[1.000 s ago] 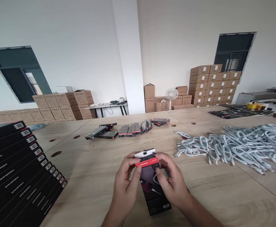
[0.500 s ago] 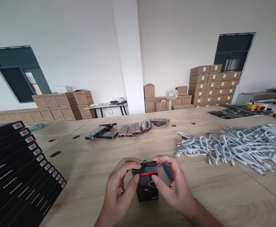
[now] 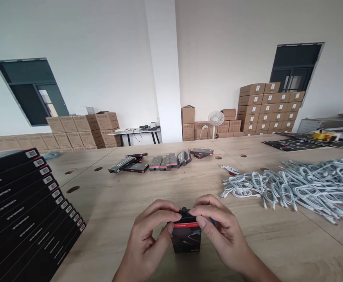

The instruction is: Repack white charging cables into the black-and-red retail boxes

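Observation:
A small black box (image 3: 186, 239) with a red stripe and a picture of a cable stands upright on the table, near its front edge. My left hand (image 3: 151, 237) grips its upper left corner, thumb on the front and fingers over the top. From the other side, my right hand (image 3: 222, 235) pinches the upper right corner in the same way. Between the fingertips, a black top flap (image 3: 184, 212) with a rounded tab shows; the fingers hide part of it. A blue item, mostly hidden, lies behind my right hand.
Stacked black boxes (image 3: 27, 211) rise at the left. Several similar boxes (image 3: 168, 160) lie farther back on the wooden table (image 3: 124, 196). Coiled white cables (image 3: 303, 188) spread over the right side, with flat black printed sheets (image 3: 288, 143) and yellow tape (image 3: 324, 135) beyond.
My fingers have come closer together over the box's top, and the flap shows less of its face. The view has shifted slightly left.

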`<state>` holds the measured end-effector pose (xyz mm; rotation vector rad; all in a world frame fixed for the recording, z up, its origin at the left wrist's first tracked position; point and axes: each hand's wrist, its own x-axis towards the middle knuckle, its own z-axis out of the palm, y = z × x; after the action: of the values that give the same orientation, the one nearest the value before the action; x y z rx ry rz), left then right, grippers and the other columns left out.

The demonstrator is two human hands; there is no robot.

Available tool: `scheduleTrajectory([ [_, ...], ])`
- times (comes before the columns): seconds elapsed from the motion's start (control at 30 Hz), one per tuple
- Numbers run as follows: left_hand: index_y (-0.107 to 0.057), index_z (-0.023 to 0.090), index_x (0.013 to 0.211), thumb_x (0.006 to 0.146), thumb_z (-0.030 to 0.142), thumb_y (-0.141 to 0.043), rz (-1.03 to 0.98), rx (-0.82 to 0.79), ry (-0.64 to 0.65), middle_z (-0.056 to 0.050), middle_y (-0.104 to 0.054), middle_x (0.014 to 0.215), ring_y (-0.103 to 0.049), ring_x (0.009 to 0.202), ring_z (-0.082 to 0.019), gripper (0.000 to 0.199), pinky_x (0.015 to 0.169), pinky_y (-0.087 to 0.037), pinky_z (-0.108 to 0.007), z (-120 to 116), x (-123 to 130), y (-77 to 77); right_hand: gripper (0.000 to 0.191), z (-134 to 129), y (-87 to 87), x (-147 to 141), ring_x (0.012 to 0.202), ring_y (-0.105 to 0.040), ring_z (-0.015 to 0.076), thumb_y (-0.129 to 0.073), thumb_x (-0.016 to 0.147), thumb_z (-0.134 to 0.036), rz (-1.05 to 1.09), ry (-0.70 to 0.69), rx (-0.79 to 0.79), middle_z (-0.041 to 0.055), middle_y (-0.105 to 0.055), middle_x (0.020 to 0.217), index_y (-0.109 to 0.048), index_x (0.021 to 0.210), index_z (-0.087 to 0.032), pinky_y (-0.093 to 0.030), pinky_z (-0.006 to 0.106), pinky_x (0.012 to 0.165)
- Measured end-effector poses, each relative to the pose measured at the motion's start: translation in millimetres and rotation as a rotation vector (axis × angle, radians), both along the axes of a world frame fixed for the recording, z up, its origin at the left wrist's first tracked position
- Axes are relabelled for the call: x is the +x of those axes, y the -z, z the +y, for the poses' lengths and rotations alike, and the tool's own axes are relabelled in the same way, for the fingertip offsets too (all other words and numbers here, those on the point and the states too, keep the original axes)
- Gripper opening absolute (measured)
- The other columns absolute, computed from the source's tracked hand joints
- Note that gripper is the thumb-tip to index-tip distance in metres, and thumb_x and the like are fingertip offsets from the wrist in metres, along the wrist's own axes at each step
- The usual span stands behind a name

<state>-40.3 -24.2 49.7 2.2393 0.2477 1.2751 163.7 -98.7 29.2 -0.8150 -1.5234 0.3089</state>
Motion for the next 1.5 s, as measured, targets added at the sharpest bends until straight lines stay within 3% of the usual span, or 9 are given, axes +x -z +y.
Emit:
scheduleTrajectory([
  [0.13,-0.072,0.033,0.113,0.096,0.010,-0.053,-0.003,-0.018,0.017,-0.005,-0.067,0.112,-0.066,0.105,-0.019,0.034,0.088,-0.053,-0.031,2.1,-1.4,2.0,0.028,-1.3,-3.8,8.7,0.100,-0.067,0.0170,-0.058,0.098,-0.017,-0.081,-0.057,0.028,0.0044,-0.067,0.109,-0.075,0.115,-0.033,-0.054,0.028,0.087],
  [0.4,-0.077,0.031,0.104,0.098,0.027,-0.057,0.023,-0.264,0.050,-0.004,-0.069,0.110,-0.065,0.106,-0.018,0.021,0.090,-0.049,-0.027,6.2,-1.9,0.2,0.025,-1.6,-5.9,9.7,0.102,-0.069,0.0155,-0.058,0.101,-0.023,-0.019,-0.115,-0.063,0.0016,-0.072,0.107,-0.073,0.116,-0.036,-0.054,0.025,0.088],
  [0.6,-0.076,0.026,0.105,0.101,0.030,-0.052,0.057,-0.323,0.007,-0.007,-0.067,0.115,-0.062,0.112,-0.021,0.024,0.097,-0.047,-0.031,6.5,-0.9,3.7,0.023,-0.2,-5.5,9.0,0.103,-0.070,0.0179,-0.057,0.101,-0.025,-0.032,-0.062,-0.055,0.0044,-0.073,0.109,-0.074,0.115,-0.032,-0.056,0.027,0.088],
  [1.07,-0.074,0.026,0.104,0.101,0.027,-0.051,0.032,-0.291,0.015,-0.007,-0.068,0.114,-0.063,0.110,-0.020,0.024,0.095,-0.047,-0.030,1.9,2.3,1.0,0.027,-0.4,-2.7,11.7,0.100,-0.072,0.0176,-0.057,0.099,-0.019,-0.150,0.020,0.010,0.0045,-0.074,0.107,-0.074,0.115,-0.032,-0.059,0.028,0.085],
  [1.27,-0.076,0.027,0.105,0.097,0.022,-0.058,-0.020,-0.203,0.023,-0.008,-0.069,0.118,-0.065,0.112,-0.021,0.020,0.097,-0.049,-0.035,6.4,1.3,7.7,0.029,4.6,-1.4,12.9,0.100,-0.074,0.0204,-0.068,0.090,-0.017,-0.302,0.107,0.190,0.0081,-0.075,0.109,-0.073,0.116,-0.029,-0.062,0.028,0.082],
  [1.37,-0.076,0.025,0.104,0.093,0.021,-0.062,-0.072,-0.183,-0.034,-0.010,-0.071,0.116,-0.067,0.110,-0.022,0.019,0.098,-0.051,-0.038,0.6,3.4,15.4,0.026,6.3,9.2,12.9,0.096,-0.076,0.0221,-0.067,0.091,-0.020,-0.344,0.167,0.210,0.0084,-0.077,0.108,-0.076,0.113,-0.030,-0.064,0.027,0.078],
  [1.43,-0.075,0.025,0.110,0.089,0.022,-0.064,-0.096,-0.202,-0.060,-0.011,-0.070,0.122,-0.066,0.114,-0.025,0.024,0.102,-0.051,-0.042,-5.0,7.3,23.2,0.022,11.1,26.4,18.6,0.092,-0.077,0.0238,-0.069,0.090,-0.029,-0.306,0.190,0.176,0.0070,-0.078,0.107,-0.079,0.109,-0.033,-0.066,0.028,0.075],
  [1.5,-0.064,0.028,0.133,0.081,0.021,-0.069,-0.028,-0.211,-0.171,-0.011,-0.057,0.145,-0.053,0.135,-0.029,0.052,0.116,-0.041,-0.047,-9.1,14.5,32.2,0.019,21.1,50.1,29.2,0.091,-0.077,0.0272,-0.074,0.084,-0.041,-0.111,0.284,0.122,0.0066,-0.079,0.105,-0.082,0.099,-0.032,-0.067,0.032,0.075],
])
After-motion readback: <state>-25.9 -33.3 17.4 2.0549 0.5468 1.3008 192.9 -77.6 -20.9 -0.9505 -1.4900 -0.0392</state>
